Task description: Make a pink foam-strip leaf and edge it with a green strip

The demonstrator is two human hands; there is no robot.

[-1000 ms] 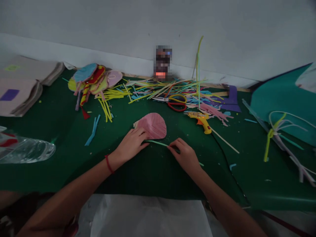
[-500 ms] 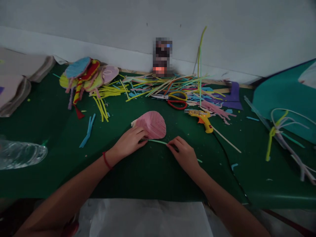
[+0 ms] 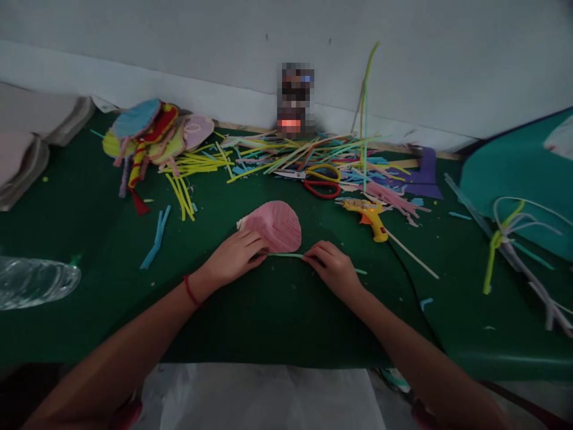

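One green strip [image 3: 286,255], left hand [image 3: 235,257] pinching it by pink shape [image 3: 276,226]; right hand [image 3: 333,269] pinching other end

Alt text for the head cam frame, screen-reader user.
A person's left hand and right hand hold a thin green strip between them along the lower edge of a pink ridged piece on a green mat. Beyond lie a yellow glue gun, scissors and a heap of coloured strips.
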